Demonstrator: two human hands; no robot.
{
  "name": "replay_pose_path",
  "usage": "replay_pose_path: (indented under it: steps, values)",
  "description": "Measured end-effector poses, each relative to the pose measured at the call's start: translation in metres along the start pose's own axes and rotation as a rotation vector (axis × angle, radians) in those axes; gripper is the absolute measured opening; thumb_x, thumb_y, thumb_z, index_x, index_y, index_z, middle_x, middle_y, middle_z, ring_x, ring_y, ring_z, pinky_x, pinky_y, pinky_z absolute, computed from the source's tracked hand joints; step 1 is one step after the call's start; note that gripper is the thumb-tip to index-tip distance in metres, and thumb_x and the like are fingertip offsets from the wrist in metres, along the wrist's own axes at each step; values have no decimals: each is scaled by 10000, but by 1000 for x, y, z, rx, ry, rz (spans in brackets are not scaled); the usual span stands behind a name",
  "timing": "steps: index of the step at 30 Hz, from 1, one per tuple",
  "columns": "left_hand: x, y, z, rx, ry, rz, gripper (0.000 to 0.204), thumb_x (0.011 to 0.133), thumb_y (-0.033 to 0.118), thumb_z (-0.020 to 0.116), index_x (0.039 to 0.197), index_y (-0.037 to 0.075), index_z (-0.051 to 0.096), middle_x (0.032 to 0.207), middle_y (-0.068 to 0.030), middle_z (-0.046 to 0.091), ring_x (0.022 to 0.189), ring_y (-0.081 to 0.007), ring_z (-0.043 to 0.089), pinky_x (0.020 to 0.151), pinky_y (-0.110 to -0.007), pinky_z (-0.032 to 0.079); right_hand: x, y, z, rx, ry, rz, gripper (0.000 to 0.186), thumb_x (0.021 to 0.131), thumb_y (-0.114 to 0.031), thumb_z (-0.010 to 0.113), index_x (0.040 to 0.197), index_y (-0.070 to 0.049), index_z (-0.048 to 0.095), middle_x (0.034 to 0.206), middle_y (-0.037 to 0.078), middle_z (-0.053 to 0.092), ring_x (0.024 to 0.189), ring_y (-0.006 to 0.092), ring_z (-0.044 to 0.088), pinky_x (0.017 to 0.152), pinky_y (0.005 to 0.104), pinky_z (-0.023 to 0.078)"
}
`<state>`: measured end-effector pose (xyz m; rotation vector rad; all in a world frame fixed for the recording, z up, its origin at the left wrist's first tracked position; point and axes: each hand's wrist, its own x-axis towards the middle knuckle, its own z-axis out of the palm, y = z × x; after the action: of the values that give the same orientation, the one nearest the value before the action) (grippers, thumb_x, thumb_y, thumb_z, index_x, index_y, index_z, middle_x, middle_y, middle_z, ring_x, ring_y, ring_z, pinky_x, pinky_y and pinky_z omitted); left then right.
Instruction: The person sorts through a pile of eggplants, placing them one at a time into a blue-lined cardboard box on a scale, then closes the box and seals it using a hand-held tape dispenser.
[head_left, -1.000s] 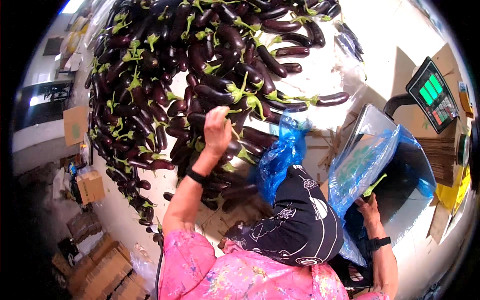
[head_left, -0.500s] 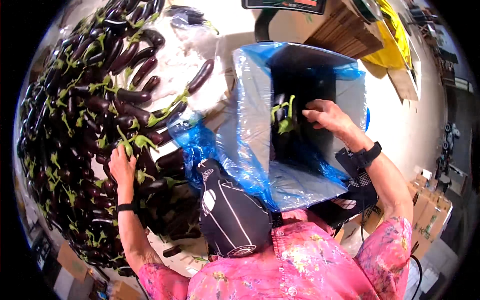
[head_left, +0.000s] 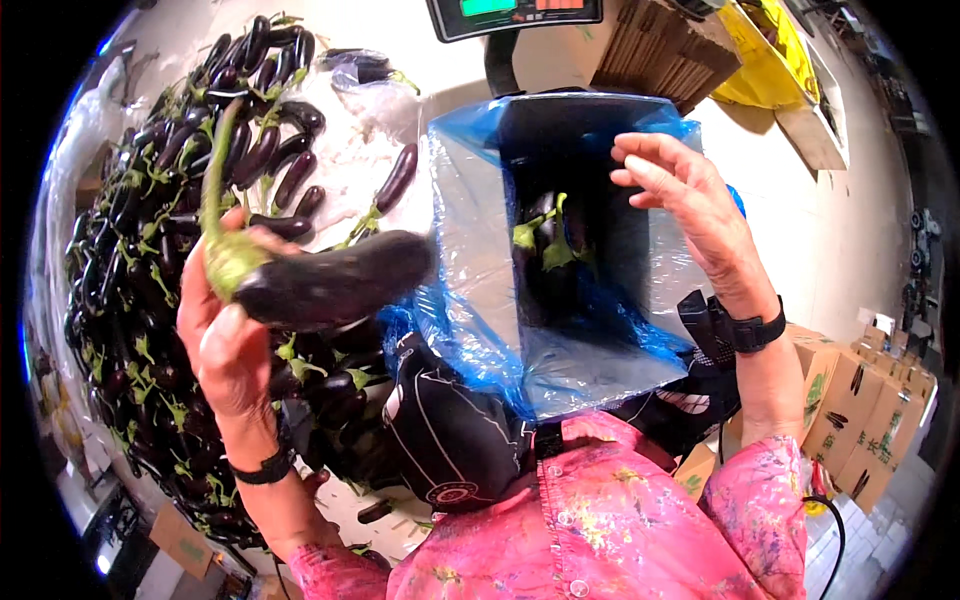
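Note:
My left hand (head_left: 228, 345) grips a large dark eggplant (head_left: 340, 278) by its green cap end, lifted above the heap. Its long stem points up and its body stretches right, toward the blue-lined box. My right hand (head_left: 690, 190) hangs over the right side of that box, fingers apart and holding nothing. Clear blue plastic film (head_left: 470, 300) lines the box and folds over its rim. Inside, a few eggplants (head_left: 560, 245) lie with green caps showing; the shaded depth hides the rest. A big pile of eggplants (head_left: 130, 330) covers the surface at left.
Behind the box stands a scale display (head_left: 515, 15) on a post. Flattened cardboard (head_left: 665, 55) is stacked at back right, beside a container with yellow lining (head_left: 770, 60). Printed cartons (head_left: 860, 410) sit at lower right. A lone eggplant (head_left: 398, 178) lies left of the box.
My left hand has risen from the heap with an eggplant. My right hand has drawn up and away from inside the box, its fingers straighter.

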<state>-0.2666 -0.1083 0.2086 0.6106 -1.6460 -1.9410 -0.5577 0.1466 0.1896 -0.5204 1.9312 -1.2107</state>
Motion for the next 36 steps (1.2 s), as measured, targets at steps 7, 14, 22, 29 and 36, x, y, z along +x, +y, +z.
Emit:
replay_pose_path:
  steps: [7, 14, 22, 29, 36]
  values:
    - [78, -32, 128, -481, -386, -324, 600, 868, 214, 479, 1394, -18, 306, 1088, -238, 558, 919, -288, 622, 901, -427, 509, -16, -4, 22, 200, -557, 16, 742, 746, -131, 775, 1373, -34, 391, 1303, 78, 517, 1190, 169, 486, 994, 336, 402]
    - [82, -67, 179, 498, -445, 44, 587, 831, 330, 646, 1291, 25, 447, 1132, -169, 601, 1055, -265, 578, 902, -331, 441, -28, 18, 54, -167, -152, -132, 627, 730, -396, 761, 1021, 65, 452, 881, 277, 596, 841, 397, 616, 709, 437, 480]
    - [111, -66, 170, 542, -716, 34, 479, 804, 143, 691, 1254, 77, 540, 1044, -46, 619, 984, -125, 536, 902, -272, 417, -18, 7, -15, -1063, -66, -345, 74, 725, -101, 622, 733, -36, 587, 693, 157, 619, 659, 338, 639, 572, 456, 507]
    - [134, -123, 197, 848, -960, 253, 512, 739, 88, 709, 1225, 90, 544, 1050, -158, 595, 998, -320, 566, 894, -388, 455, 7, 26, -60, -1185, 439, -500, 367, 735, -158, 692, 1018, -8, 514, 991, 205, 568, 968, 366, 562, 795, 453, 478]
    - [144, -165, 248, 1273, -1110, 120, 406, 760, 33, 603, 1163, 63, 556, 967, -219, 620, 954, -387, 594, 815, -459, 480, 29, 36, -53, -983, 252, -139, 665, 768, -104, 620, 1371, -31, 349, 1162, 251, 519, 1054, 443, 515, 881, 475, 435]
